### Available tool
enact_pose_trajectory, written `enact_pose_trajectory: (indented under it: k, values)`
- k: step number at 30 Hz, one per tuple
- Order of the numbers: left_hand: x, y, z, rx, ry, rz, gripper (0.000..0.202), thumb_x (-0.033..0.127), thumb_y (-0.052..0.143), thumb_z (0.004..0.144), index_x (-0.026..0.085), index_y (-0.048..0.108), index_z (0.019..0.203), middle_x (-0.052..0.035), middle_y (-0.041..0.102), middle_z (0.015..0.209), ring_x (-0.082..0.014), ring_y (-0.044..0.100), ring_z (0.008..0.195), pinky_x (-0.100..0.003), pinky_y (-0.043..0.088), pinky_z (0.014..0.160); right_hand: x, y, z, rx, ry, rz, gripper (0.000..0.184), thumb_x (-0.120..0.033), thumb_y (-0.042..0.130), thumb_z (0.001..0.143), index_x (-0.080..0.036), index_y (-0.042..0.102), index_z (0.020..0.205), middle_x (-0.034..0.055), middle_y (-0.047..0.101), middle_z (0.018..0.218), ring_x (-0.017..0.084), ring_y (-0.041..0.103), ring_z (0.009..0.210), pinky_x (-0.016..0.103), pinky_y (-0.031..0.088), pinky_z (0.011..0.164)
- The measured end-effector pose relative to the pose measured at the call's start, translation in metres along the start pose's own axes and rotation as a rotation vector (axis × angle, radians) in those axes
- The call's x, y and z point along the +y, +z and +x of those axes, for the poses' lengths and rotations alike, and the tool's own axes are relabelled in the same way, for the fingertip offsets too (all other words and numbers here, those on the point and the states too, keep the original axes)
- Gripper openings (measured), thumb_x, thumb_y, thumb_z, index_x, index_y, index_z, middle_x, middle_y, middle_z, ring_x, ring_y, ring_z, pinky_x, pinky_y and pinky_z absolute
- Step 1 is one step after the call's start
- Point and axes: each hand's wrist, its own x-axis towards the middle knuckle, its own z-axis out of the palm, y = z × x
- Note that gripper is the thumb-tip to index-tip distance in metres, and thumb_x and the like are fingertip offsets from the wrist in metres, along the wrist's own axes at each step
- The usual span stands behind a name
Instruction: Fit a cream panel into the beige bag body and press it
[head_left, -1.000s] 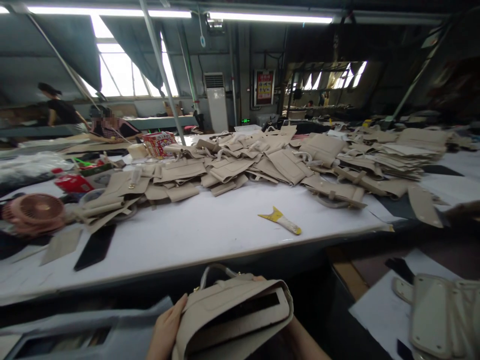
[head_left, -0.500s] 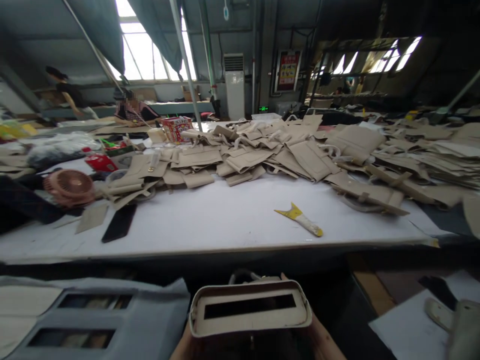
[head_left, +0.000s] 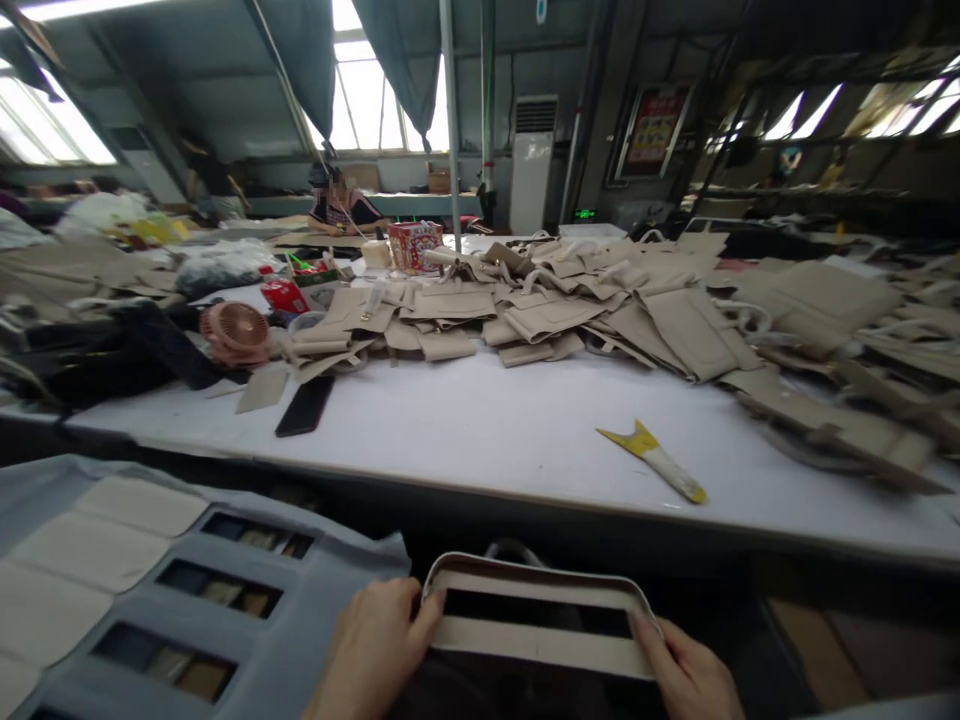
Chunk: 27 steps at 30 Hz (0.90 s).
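Note:
A beige, partly made handbag (head_left: 536, 642) is held low in front of me, with its narrow rectangular side up. Pale strips frame a dark slot there, and a curved handle shows behind it. My left hand (head_left: 382, 635) grips the left end, thumb over the rim. At the right end my right hand (head_left: 686, 665) is closed around the edge; some of its fingers are hidden beneath. Left of my left hand lies a grey-blue sheet (head_left: 322, 600) with rectangular cut-outs and pale panels (head_left: 90, 550) along it.
On the white table (head_left: 480, 430) ahead lie a yellow forked tool (head_left: 660, 465), a black phone (head_left: 305, 406) and a pink fan (head_left: 234, 334). Beige bag pieces (head_left: 555, 315) are heaped behind them. A person (head_left: 341, 205) sits farther back.
My view has turned left, bringing more of the grey-blue sheet into sight. The handbag has tilted, and both my hands have come into view at its ends.

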Motion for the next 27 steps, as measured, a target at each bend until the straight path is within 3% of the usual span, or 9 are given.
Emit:
enact_pose_trajectory:
  k: [3,8,14,19,21,27]
  values:
    - [0.004,-0.003,0.007,-0.082,0.010,0.120,0.040,0.031,0.036,0.093,0.020,0.066,0.068,-0.0111,0.074,0.078,-0.0298,0.070,0.079,-0.033,0.026,0.059,-0.012,0.003,-0.006,0.051,-0.034,-0.046,0.059,-0.070,0.037,0.087,-0.019,0.064,0.074,0.0010,0.063,0.067,0.019,0.058,0.069,0.021,0.040,0.059]
    - [-0.009,0.006,0.023,-0.177,0.046,0.076,0.041,0.029,0.032,0.094,0.020,0.061,0.066,-0.0125,0.075,0.083,-0.0283,0.068,0.081,-0.033,0.031,0.064,-0.029,0.005,-0.013,0.145,-0.032,-0.170,0.055,-0.064,0.029,0.090,-0.021,0.047,0.061,0.0002,0.051,0.054,0.015,0.047,0.054,0.028,0.028,0.055]
    - [-0.016,0.013,0.023,-0.231,0.045,-0.014,0.047,0.036,0.025,0.095,0.021,0.062,0.072,-0.0134,0.074,0.088,-0.0286,0.067,0.085,-0.031,0.036,0.068,-0.047,0.003,-0.016,0.146,0.000,-0.282,0.048,-0.060,0.024,0.088,-0.024,0.038,0.059,0.0027,0.051,0.056,0.017,0.046,0.057,0.031,0.026,0.058]
    - [-0.020,0.014,0.016,-0.203,0.093,-0.097,0.053,0.061,0.030,0.089,0.023,0.056,0.062,-0.0082,0.070,0.071,-0.0268,0.065,0.075,-0.030,0.034,0.064,-0.047,0.001,-0.018,0.097,0.058,-0.298,0.044,-0.060,0.032,0.083,-0.023,0.042,0.061,0.0023,0.053,0.059,0.017,0.049,0.060,0.029,0.028,0.057]
    - [-0.021,0.013,0.014,-0.220,0.097,-0.118,0.054,0.064,0.032,0.088,0.023,0.058,0.064,-0.0063,0.070,0.070,-0.0259,0.065,0.073,-0.030,0.034,0.063,-0.047,0.002,-0.019,0.088,0.086,-0.310,0.041,-0.058,0.037,0.081,-0.023,0.043,0.061,0.0018,0.054,0.060,0.017,0.050,0.060,0.027,0.029,0.057]
    - [-0.014,0.008,0.017,-0.181,0.075,-0.030,0.041,0.037,0.033,0.094,0.022,0.064,0.073,-0.0097,0.074,0.083,-0.0279,0.069,0.083,-0.030,0.039,0.066,-0.039,0.005,-0.015,0.159,0.041,-0.341,0.043,-0.055,0.032,0.087,-0.023,0.044,0.060,0.0017,0.056,0.057,0.017,0.053,0.058,0.028,0.031,0.056]
